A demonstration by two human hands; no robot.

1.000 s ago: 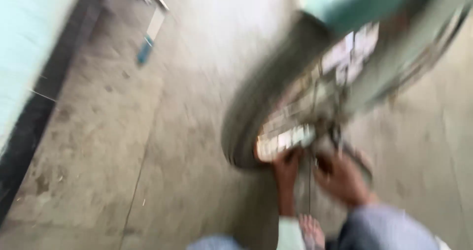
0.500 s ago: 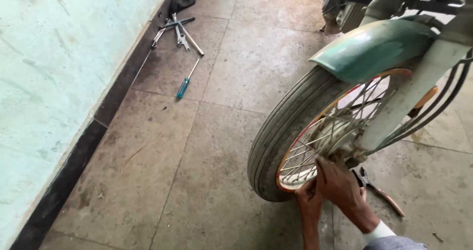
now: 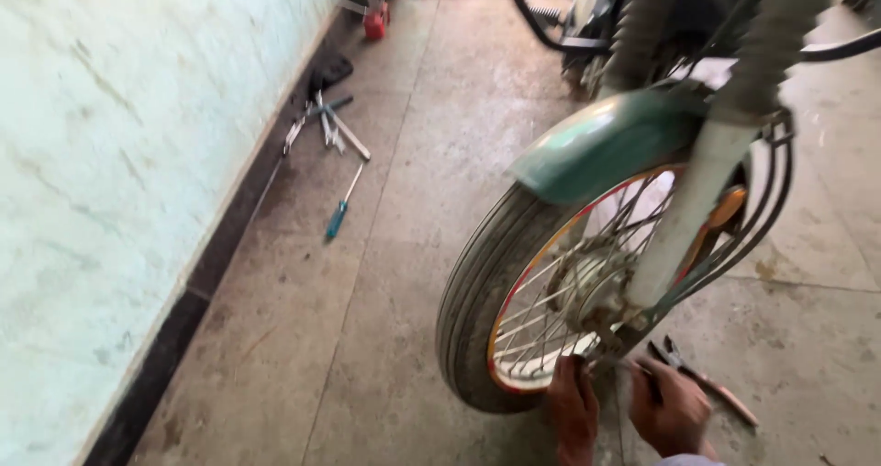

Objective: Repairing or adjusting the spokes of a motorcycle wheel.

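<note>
Since half a second ago the view has lifted and moved back, so more of the floor [image 3: 385, 246] and the motorcycle behind is seen, while both hands stay low at the front wheel [image 3: 514, 301]. The left hand [image 3: 574, 409] is under the bottom of the wheel rim, its fingers touching the spokes near the hub; I cannot tell if it grips something. The right hand [image 3: 670, 409] is just beside it, under the fork leg [image 3: 688, 209], closed around a thin dark tool that points toward the axle. A pair of pliers [image 3: 702, 379] lies on the floor just to the right of the wheel. Above the wheel sits the green mudguard [image 3: 606, 140]. Well to the left of the wheel, near the wall [image 3: 119, 172], lie a blue-handled screwdriver [image 3: 341, 207] and some wrenches [image 3: 328, 126].
</note>
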